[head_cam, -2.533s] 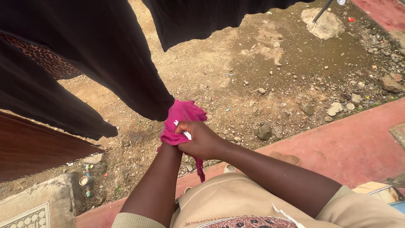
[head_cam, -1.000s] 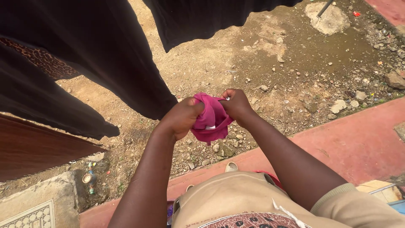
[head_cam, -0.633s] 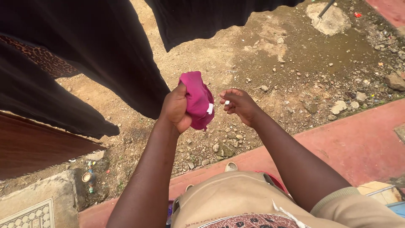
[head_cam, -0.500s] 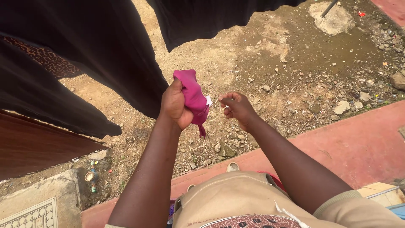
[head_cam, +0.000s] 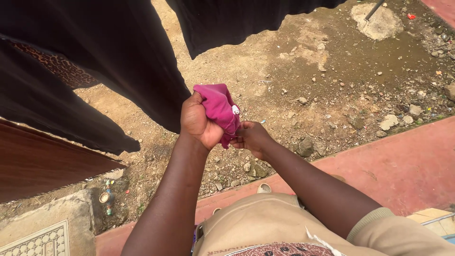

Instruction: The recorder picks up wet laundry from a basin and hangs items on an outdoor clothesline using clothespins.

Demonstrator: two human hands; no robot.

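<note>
Pink cloth [head_cam: 219, 107] bunched in closed left hand [head_cam: 198, 122] just beside hanging black garment [head_cam: 118, 57], right hand [head_cam: 253, 137] pinching lower edge; likely soft, light, limp, best gripped by an edge.

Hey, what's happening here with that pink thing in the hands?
A person stands outdoors over stony dirt ground, beside dark garments hanging overhead. The left hand grips a bunched-up bright pink cloth with a small white tag, held up in front of the body. The right hand pinches the cloth's lower end. A red paved strip runs below.
</note>
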